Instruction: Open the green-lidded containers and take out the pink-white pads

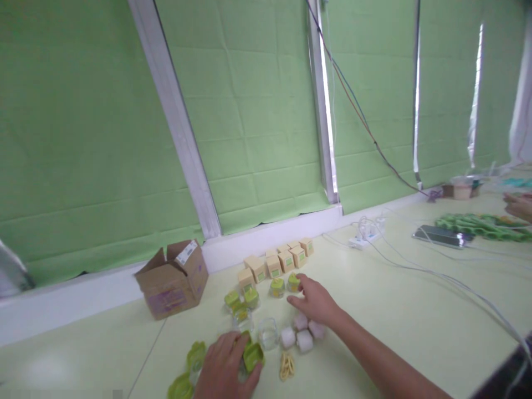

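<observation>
My left hand (pixel 226 366) is at the lower middle, its fingers and thumb curled around a green plastic lid (pixel 253 357) with its hollow side up. The palm hides what lies under it. Farther out, my right hand (pixel 316 301) has thumb and fingers apart, with the fingertips at the right edge of a small clear jar with a green lid (pixel 293 282). A similar lidded jar (pixel 277 287) stands just left of that one. Between my hands is an open clear jar (pixel 268 333). Several white rolls (pixel 305 340) sit below my right wrist, beside a bundle of yellow cord (pixel 286 366).
Small tan boxes (pixel 274 266) stand in rows behind the jars. More green-lidded jars (pixel 250 297) and loose green lids (pixel 182 386) lie leftward. An open cardboard carton (pixel 174 280) is by the wall. Rightward are a power strip (pixel 366 235), cables, a phone (pixel 440 236) and another person's hand (pixel 519 206).
</observation>
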Motion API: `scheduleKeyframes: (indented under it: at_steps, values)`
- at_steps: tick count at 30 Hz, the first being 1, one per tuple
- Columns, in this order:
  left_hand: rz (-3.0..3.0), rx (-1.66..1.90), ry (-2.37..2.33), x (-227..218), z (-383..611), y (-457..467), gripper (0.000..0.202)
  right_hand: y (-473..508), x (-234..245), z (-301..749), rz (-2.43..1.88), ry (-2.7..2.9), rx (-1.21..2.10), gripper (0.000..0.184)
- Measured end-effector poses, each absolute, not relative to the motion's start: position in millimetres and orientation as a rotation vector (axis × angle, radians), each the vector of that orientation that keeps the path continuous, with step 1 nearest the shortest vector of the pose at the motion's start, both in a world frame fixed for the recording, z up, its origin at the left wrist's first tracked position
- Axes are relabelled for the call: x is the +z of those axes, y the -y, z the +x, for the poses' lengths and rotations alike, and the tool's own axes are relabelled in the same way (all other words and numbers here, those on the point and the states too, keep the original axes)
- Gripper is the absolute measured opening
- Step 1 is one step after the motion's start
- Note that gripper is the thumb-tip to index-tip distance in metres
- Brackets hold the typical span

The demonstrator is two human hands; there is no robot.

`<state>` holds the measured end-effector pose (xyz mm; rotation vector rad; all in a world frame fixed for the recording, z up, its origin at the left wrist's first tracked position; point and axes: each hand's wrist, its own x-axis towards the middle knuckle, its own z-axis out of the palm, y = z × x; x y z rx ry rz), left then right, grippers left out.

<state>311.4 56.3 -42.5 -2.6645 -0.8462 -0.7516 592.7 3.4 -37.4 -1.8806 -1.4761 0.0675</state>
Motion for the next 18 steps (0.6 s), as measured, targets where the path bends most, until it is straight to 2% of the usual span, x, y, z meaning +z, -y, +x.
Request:
scheduleKeyframes:
  at_steps: [5,8,13,18]
  values:
    - [-2.595,-0.882,0.681,-42.4,315.5,-54.3,0.033,-35.9,-35.8,611.6,-1.974,1.432,0.071,0.065]
    - [-2.594,-0.887,0.654,-42.8,316.6,-51.7,0.031,-50.5,-43.3,616.4,-2.019,1.427,0.103,0.064]
    - [-2.633,-0.868,0.628,-43.6,316.2,-51.7,0.029,-60.3,-55.8,621.6,-2.056,1.455,0.131,0.028]
    - [-2.649,-0.884,0.632,-44.0,316.5,-52.9,0.028,-55.0,-47.5,625.4,-1.951,1.518,0.076,0.018]
